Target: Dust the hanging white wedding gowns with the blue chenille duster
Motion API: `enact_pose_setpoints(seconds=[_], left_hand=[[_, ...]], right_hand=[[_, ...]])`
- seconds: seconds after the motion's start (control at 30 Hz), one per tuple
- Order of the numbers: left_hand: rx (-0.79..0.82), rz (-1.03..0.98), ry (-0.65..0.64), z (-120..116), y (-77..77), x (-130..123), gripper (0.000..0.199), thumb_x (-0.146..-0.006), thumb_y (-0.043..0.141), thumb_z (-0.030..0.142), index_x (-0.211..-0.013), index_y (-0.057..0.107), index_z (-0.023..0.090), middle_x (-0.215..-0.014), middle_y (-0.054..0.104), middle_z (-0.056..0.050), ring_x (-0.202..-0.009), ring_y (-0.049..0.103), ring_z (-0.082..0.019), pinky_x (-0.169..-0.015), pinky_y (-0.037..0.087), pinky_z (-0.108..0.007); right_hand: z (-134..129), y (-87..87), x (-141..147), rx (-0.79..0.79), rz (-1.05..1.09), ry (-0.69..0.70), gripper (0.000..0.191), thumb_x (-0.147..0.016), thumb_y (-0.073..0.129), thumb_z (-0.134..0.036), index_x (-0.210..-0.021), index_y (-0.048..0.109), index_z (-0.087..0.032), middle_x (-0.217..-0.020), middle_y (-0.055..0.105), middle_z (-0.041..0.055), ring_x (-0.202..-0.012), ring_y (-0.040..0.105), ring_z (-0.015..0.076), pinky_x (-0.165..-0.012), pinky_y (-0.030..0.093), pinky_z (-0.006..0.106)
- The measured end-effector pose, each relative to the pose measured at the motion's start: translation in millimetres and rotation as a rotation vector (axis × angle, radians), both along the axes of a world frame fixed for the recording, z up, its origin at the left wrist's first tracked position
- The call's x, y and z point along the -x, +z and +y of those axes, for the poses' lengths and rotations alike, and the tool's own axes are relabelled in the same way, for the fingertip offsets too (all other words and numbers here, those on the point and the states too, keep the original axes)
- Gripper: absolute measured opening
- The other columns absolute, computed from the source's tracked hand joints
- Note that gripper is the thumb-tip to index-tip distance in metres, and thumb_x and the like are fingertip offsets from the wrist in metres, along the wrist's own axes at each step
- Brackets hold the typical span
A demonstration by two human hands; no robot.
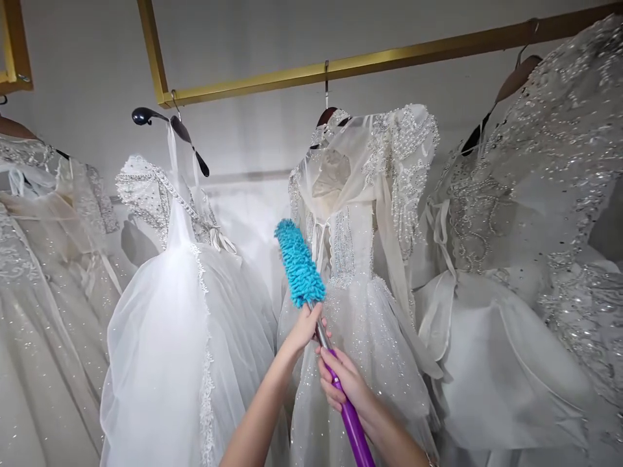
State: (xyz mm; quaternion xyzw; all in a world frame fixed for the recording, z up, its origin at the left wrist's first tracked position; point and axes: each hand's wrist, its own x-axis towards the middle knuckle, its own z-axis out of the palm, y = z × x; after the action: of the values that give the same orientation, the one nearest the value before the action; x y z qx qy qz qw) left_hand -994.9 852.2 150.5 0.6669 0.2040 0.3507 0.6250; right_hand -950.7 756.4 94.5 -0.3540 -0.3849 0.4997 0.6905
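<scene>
1. Pale grey wall (253, 39) fills the far side, crossed by a square-section gold metal rail (389, 59) that slopes up to the right.
2. Four white gowns hang from it: at far left a sequinned one (39, 259), then a smooth plain tulle one (180, 337) with a lace strip down its front, then a beaded long-sleeved one (370, 259) with a glittering skirt, and at right a heavily beaded one (535, 227).
3. You hold one duster (300, 271): a fluffy turquoise chenille head, oblong and tilted up to the left, on a thin silver metal stem that runs into a glossy purple handle (353, 425).
4. Your left hand (304, 327) is closed around the silver stem just under the head.
5. Your right hand (343, 383) is wrapped tight around the purple handle, nearer to you.
6. The duster head sits in the gap between the two middle gowns, just beside the beaded bodice; whether it touches, you cannot tell.
</scene>
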Motion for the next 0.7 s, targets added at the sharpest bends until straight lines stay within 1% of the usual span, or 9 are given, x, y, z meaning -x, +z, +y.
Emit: enact_pose_setpoints(seconds=[0.07, 0.1, 0.27, 0.33, 0.4, 0.47, 0.57, 0.63, 0.7], left_hand=[[0.003, -0.002, 0.004, -3.4, -4.8, 10.0, 0.048, -0.069, 0.055, 0.065, -0.082, 0.035, 0.023, -0.056, 0.051, 0.008, -0.042, 0.055, -0.012, -0.035, 0.033, -0.019], [-0.007, -0.012, 0.002, -5.1, -2.2, 12.6, 0.048, -0.069, 0.054, 0.066, -0.080, 0.036, 0.022, -0.054, 0.050, 0.008, -0.042, 0.054, -0.012, -0.036, 0.034, -0.020], [-0.094, -0.099, -0.034, -1.6, 37.2, 0.7, 0.045, -0.073, 0.050, 0.064, -0.073, 0.042, 0.020, -0.048, 0.049, 0.008, -0.035, 0.047, -0.008, -0.035, 0.031, -0.019], [-0.100, -0.143, -0.015, 5.1, 42.7, -8.6, 0.042, -0.074, 0.054, 0.060, -0.075, 0.042, 0.020, -0.052, 0.050, 0.008, -0.036, 0.046, -0.007, -0.035, 0.032, -0.017], [-0.073, -0.164, 0.014, 11.0, 33.6, -15.0, 0.040, -0.074, 0.055, 0.058, -0.076, 0.040, 0.021, -0.055, 0.049, 0.009, -0.037, 0.048, -0.006, -0.036, 0.033, -0.017], [-0.033, -0.154, 0.037, 12.2, 14.7, -16.5, 0.040, -0.074, 0.055, 0.058, -0.075, 0.039, 0.021, -0.054, 0.048, 0.009, -0.036, 0.048, -0.007, -0.036, 0.034, -0.017], [0.012, -0.119, 0.041, -0.5, -8.3, -9.7, 0.042, -0.073, 0.055, 0.059, -0.072, 0.037, 0.021, -0.050, 0.048, 0.009, -0.033, 0.047, -0.008, -0.034, 0.035, -0.018], [0.009, -0.102, 0.012, -18.6, -7.2, -2.6, 0.042, -0.074, 0.052, 0.061, -0.072, 0.037, 0.022, -0.050, 0.050, 0.008, -0.029, 0.045, -0.008, -0.030, 0.033, -0.019], [-0.026, -0.125, -0.023, -40.9, 7.6, 1.7, 0.042, -0.076, 0.048, 0.062, -0.075, 0.037, 0.022, -0.054, 0.053, 0.007, -0.028, 0.044, -0.008, -0.026, 0.030, -0.019]], right_hand=[[-4.3, -3.9, 4.0, 0.015, -0.030, 0.016, 0.045, -0.068, 0.065, -0.058, -0.077, 0.041, -0.021, -0.045, 0.045, -0.0153, -0.023, 0.025, -0.0020, -0.020, 0.028, 0.009], [-5.5, -2.7, 4.6, 0.006, -0.054, 0.016, 0.043, -0.070, 0.064, -0.057, -0.077, 0.040, -0.021, -0.046, 0.046, -0.0152, -0.022, 0.026, -0.0019, -0.020, 0.028, 0.009], [5.0, 24.4, 0.4, -0.125, -0.143, -0.093, 0.037, -0.076, 0.060, -0.053, -0.087, 0.042, -0.022, -0.049, 0.046, -0.0151, -0.023, 0.031, -0.0014, -0.022, 0.031, 0.009], [12.4, 31.0, -0.5, -0.136, -0.133, -0.131, 0.035, -0.078, 0.058, -0.052, -0.085, 0.041, -0.023, -0.051, 0.045, -0.0152, -0.025, 0.031, -0.0019, -0.023, 0.031, 0.008], [17.1, 27.2, -0.3, -0.109, -0.126, -0.133, 0.036, -0.077, 0.056, -0.054, -0.082, 0.039, -0.023, -0.052, 0.044, -0.0152, -0.025, 0.029, -0.0020, -0.023, 0.031, 0.009], [16.2, 14.2, 0.2, -0.058, -0.142, -0.127, 0.041, -0.074, 0.057, -0.058, -0.079, 0.037, -0.022, -0.051, 0.043, -0.0154, -0.025, 0.028, -0.0018, -0.022, 0.029, 0.010], [1.0, -7.4, -0.6, 0.008, -0.199, -0.127, 0.047, -0.070, 0.057, -0.063, -0.082, 0.039, -0.022, -0.052, 0.044, -0.0152, -0.024, 0.029, -0.0016, -0.022, 0.029, 0.011], [-16.7, -11.2, -2.9, 0.021, -0.277, -0.127, 0.046, -0.074, 0.055, -0.062, -0.091, 0.042, -0.021, -0.052, 0.044, -0.0145, -0.024, 0.030, -0.0011, -0.022, 0.029, 0.011], [-37.2, -3.9, -6.8, 0.019, -0.406, -0.155, 0.049, -0.079, 0.049, -0.060, -0.109, 0.042, -0.022, -0.047, 0.040, -0.0147, -0.024, 0.028, 0.0003, -0.024, 0.025, 0.012]])
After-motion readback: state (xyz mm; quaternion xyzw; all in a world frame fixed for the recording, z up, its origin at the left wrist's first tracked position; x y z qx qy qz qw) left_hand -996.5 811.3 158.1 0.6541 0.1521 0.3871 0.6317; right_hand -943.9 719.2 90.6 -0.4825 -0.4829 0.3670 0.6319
